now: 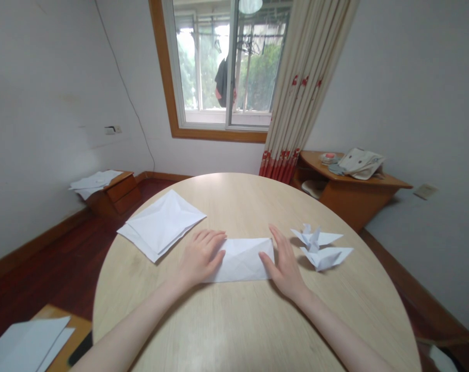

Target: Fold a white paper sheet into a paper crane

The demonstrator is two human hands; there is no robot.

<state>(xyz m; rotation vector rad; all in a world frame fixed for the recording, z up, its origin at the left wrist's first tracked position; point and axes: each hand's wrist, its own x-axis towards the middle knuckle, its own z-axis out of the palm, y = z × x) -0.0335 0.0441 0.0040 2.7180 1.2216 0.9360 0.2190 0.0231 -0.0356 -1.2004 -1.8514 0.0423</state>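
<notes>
A long white folded paper strip (240,261) lies flat on the round light-wood table (234,330). My left hand (201,257) rests palm down on its left end, fingers flat. My right hand (284,263) stands against its right end, touching the paper with the fingers extended. Neither hand grips it. Left of my left hand lies a large folded white paper square (160,225), not touching the hand. A white origami crane (315,242) lies just right of my right hand, apart from it.
Loose white paper sheets (25,343) lie on a wooden surface at lower left. More paper (95,182) sits on a low wooden cabinet by the far-left wall. A wooden corner shelf (358,181) holds a cloth bag at right. The floor is dark wood.
</notes>
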